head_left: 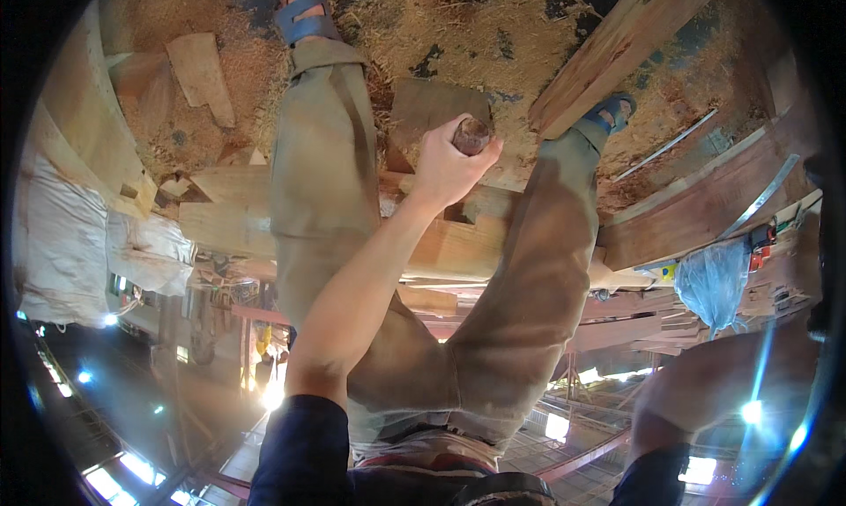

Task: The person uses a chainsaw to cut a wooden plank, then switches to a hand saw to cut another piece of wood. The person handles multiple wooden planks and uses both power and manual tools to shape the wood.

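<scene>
My left hand (449,162) is closed around an upright round wooden handle (472,137). Its dark, worn top end faces up between thumb and fingers; whatever lies below the grip is hidden by the hand. Under the hand, a pale wooden beam (454,249) lies crosswise between my legs, with a dark notch (460,212) showing beside the wrist. A flat brown board (427,109) lies on the ground just beyond the hand. My right forearm (723,383), bent and raised at the right, runs into the dark rim, where the hand is lost from sight.
A thick squared timber (617,52) slants past my right sandal (610,114). Sawdust and shavings cover the ground (476,26). An offcut (201,76) lies at the left. Long curved timbers (687,197) flank the right, where a blue plastic bag (710,281) hangs. White sacks (62,241) stand left.
</scene>
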A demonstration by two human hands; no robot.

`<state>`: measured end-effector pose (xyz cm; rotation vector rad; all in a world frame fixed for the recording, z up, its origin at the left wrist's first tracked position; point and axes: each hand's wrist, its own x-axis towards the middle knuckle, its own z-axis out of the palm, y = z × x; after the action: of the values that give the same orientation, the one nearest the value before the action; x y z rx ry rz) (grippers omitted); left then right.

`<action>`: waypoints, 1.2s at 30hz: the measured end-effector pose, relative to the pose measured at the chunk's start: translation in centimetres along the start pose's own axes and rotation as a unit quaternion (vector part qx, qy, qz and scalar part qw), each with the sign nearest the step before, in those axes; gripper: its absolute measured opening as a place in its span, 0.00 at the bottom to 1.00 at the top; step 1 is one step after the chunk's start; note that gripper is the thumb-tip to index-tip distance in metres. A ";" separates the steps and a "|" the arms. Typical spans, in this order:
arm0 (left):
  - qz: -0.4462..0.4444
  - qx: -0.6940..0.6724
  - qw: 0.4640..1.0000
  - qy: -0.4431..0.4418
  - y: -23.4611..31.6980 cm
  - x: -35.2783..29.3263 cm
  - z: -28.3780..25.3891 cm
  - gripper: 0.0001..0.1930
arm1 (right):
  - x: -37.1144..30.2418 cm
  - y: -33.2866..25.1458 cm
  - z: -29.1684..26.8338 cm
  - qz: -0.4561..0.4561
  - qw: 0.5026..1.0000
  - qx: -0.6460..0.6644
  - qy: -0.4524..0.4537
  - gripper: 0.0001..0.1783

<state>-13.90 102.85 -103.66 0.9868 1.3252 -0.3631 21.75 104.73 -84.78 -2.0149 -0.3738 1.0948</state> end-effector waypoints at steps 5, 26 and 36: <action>0.038 -0.064 0.997 -0.021 1.0 -0.2 -0.6 0.15 | -8.4 8.7 3.2 0.243 0.932 -0.192 -0.186 0.27; 0.035 -0.157 0.969 -0.186 5.8 -1.8 -3.2 0.23 | -8.3 2.6 0.1 0.231 0.973 0.017 -0.001 0.34; 0.040 -0.022 0.964 -0.263 5.0 -3.5 -0.2 0.16 | -9.4 0.6 -3.1 0.114 0.993 -0.007 0.015 0.33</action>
<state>-11.31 104.79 -98.45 0.8289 0.8058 -0.4924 18.75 97.34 -78.87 -2.1229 -0.1392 1.2012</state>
